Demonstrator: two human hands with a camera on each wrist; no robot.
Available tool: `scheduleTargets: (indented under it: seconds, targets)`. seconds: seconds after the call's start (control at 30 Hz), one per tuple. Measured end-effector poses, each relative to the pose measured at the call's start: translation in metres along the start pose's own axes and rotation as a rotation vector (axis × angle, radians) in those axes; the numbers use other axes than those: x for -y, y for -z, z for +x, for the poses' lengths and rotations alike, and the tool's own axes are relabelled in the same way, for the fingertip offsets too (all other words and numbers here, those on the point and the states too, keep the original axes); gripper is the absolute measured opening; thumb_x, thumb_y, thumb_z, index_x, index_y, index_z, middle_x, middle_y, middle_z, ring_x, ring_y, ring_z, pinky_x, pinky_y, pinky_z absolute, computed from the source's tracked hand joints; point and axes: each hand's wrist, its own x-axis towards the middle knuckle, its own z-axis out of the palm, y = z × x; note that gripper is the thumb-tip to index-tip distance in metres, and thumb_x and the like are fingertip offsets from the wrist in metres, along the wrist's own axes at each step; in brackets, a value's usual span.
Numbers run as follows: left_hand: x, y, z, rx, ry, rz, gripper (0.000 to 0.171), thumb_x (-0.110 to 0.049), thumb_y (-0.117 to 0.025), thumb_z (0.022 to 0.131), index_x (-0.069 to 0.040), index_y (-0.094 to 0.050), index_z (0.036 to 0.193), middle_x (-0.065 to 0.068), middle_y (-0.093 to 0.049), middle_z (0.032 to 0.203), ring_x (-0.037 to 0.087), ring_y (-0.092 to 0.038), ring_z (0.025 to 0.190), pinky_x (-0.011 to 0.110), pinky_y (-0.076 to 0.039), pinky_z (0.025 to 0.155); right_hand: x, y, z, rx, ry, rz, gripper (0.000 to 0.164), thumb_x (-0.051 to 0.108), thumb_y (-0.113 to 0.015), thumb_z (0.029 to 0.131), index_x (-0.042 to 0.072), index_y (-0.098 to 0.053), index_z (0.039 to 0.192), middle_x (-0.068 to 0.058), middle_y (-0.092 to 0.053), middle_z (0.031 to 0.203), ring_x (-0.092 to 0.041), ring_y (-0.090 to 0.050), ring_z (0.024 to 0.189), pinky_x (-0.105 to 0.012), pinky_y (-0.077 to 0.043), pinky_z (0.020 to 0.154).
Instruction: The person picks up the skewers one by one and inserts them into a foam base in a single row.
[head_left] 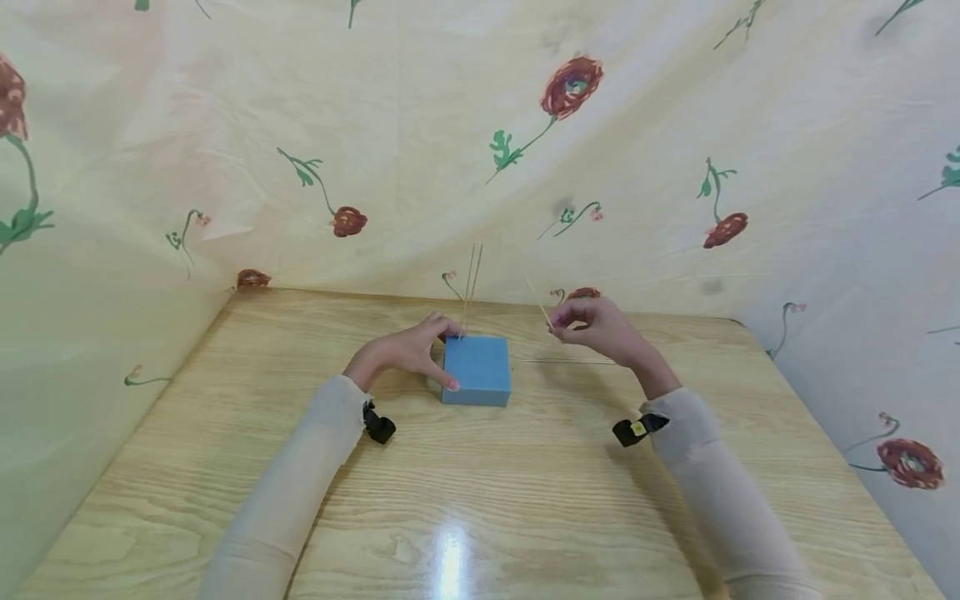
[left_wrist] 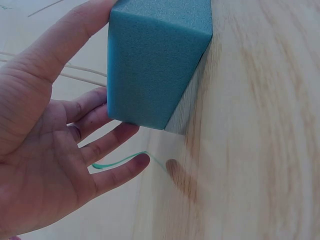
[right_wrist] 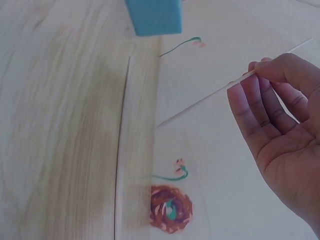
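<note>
A blue foam block sits on the table, and my left hand grips it from the left, thumb at the front and fingers at the back. Two thin wooden sticks stand up from the block's back left corner, leaning slightly. My right hand pinches another thin wooden stick between thumb and fingertips, holding it tilted in the air to the right of the block. In the right wrist view this stick slants past the fingertips. The left wrist view shows the block's side close up.
At least one more thin stick lies flat on the wooden table, right of the block and below my right hand. A flowered cloth hangs behind the table and along its sides. Each wrist carries a small black camera.
</note>
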Motion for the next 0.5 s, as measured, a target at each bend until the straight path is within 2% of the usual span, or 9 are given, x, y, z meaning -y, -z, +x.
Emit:
scheduleTargets:
  seconds: [0.2,0.33,0.5]
  targets:
    - [0.0,-0.001,0.0,-0.004,0.002,0.005,0.084,-0.027,-0.088,0.082,-0.004,-0.041,0.148,0.015,-0.034,0.148,0.031,-0.036,0.136,0.049,-0.033,0.119,0.01,-0.01,0.013,-0.015,0.046,0.103,0.013,0.006,-0.07,0.096,-0.002,-0.071,0.106,-0.018,-0.069,0.104,-0.016,-0.067,0.09,-0.024,-0.057,0.078]
    - [0.001,0.0,0.0,-0.003,0.003,0.006,0.083,-0.027,-0.088,0.082,-0.004,-0.042,0.147,0.015,-0.034,0.148,0.031,-0.036,0.136,0.048,-0.033,0.119,0.018,-0.017,0.019,-0.039,0.037,0.167,0.017,0.008,-0.07,0.096,-0.004,-0.069,0.109,-0.017,-0.068,0.106,-0.021,-0.068,0.092,-0.028,-0.058,0.081]
    - [0.0,0.0,0.0,-0.003,-0.007,0.009,0.083,-0.028,-0.088,0.082,-0.003,-0.042,0.147,0.016,-0.034,0.147,0.031,-0.036,0.135,0.049,-0.034,0.118,0.028,-0.025,0.025,-0.062,0.048,0.253,0.019,0.008,-0.07,0.097,-0.004,-0.067,0.111,-0.01,-0.068,0.103,-0.018,-0.069,0.091,-0.036,-0.059,0.088]
